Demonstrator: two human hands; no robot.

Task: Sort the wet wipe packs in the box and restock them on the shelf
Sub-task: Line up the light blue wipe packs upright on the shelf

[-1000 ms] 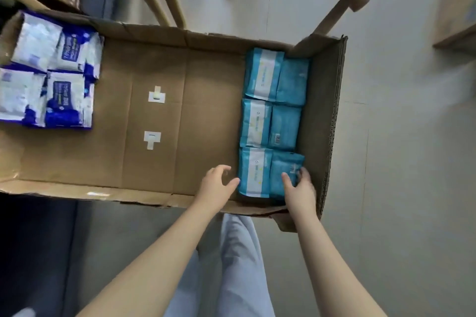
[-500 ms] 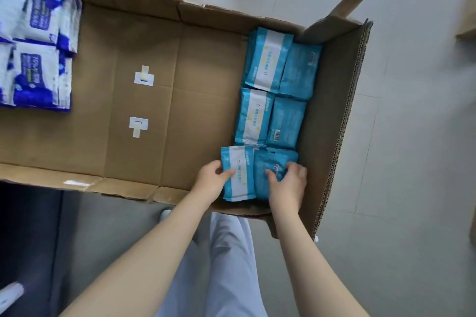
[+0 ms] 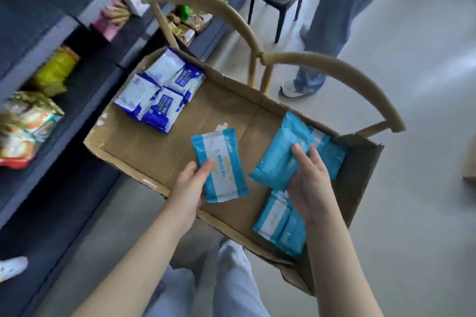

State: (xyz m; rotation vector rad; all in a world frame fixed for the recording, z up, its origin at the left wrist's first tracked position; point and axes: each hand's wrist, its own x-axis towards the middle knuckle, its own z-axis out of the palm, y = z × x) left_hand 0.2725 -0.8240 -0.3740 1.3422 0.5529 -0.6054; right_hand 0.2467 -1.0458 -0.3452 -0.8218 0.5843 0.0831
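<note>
Sorting appears done; left grip (image 3: pixel 189 188) clamps striped teal pack (image 3: pixel 221 167), right grip (image 3: pixel 309 177) plain teal pack (image 3: pixel 278 157); shelf (image 3: pixel 98 80) restocking remains.

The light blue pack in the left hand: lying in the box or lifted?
Lifted: the left hand grips the light blue pack by its near corner, holding it tilted above the bare floor of the box.
</note>
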